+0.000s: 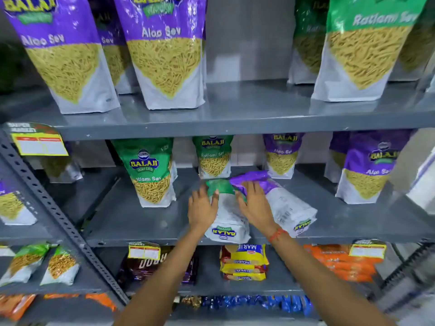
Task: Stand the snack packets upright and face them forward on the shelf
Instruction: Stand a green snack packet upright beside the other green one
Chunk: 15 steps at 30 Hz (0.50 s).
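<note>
Two snack packets lie flat, back side up, on the middle grey shelf [141,222]. The green-topped packet [229,222] points its base at me. The purple-topped packet [286,205] lies to its right, angled and overlapping it. My left hand [202,208] rests with straight fingers on the left side of the green packet. My right hand [255,204] lies flat across the seam where the two packets meet. Upright packets stand around them: a green Ratlami Sev [151,171], a smaller green one [214,156] and a purple Aloo Sev [281,155].
Another purple packet [369,165] stands at the right of the same shelf. Large Aloo Sev [164,50] and Ratlami Sev [362,48] bags stand on the shelf above. Biscuit packs [244,262] fill the shelf below. A perforated steel upright [58,217] runs diagonally at left.
</note>
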Motion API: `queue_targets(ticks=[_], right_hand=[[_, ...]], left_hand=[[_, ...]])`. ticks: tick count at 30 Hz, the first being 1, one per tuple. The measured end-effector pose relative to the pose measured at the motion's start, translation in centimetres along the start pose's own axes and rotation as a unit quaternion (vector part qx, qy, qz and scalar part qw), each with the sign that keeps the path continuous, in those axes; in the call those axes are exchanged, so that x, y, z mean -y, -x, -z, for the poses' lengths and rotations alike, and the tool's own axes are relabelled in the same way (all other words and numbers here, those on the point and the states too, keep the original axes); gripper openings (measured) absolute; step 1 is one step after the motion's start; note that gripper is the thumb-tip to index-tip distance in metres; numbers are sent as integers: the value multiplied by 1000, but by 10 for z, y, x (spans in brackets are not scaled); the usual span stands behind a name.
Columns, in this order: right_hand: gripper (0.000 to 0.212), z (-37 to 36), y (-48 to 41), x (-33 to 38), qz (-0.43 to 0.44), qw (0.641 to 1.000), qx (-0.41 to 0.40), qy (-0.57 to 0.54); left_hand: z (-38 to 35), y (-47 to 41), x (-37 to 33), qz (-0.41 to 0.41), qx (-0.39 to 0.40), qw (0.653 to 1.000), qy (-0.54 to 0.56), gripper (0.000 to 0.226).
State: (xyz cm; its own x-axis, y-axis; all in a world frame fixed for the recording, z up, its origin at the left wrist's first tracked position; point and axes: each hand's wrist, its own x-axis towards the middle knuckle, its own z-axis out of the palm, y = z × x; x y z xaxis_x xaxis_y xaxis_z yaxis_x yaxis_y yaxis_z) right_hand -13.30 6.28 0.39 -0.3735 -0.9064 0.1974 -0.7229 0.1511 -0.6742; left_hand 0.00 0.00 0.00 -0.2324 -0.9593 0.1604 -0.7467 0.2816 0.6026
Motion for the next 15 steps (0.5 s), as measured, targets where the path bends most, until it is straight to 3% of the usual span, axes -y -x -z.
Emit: queue_targets(ticks=[3, 5, 7, 9, 12, 15], right_hand=[[54, -23, -2, -23, -163, 984, 66, 7], [56, -30, -5, -29, -225, 967, 104, -59], [59, -33, -16, -28, -252, 952, 105, -139], [67, -33, -22, -34, -293, 908, 107, -281], [36, -31, -16, -34, -285, 835, 109, -457], [33, -34, -11, -29, -236, 806, 151, -521]], left_hand=[[-14, -14, 19, 162, 165, 970, 70, 64], [-10, -19, 25, 210, 237, 934, 166, 58], [-4, -22, 25, 245, 258, 895, 269, 51], [0, -16, 26, 251, 265, 870, 330, 43], [3, -5, 36, 221, 264, 854, 390, 37], [19, 5, 46, 184, 248, 851, 425, 17]])
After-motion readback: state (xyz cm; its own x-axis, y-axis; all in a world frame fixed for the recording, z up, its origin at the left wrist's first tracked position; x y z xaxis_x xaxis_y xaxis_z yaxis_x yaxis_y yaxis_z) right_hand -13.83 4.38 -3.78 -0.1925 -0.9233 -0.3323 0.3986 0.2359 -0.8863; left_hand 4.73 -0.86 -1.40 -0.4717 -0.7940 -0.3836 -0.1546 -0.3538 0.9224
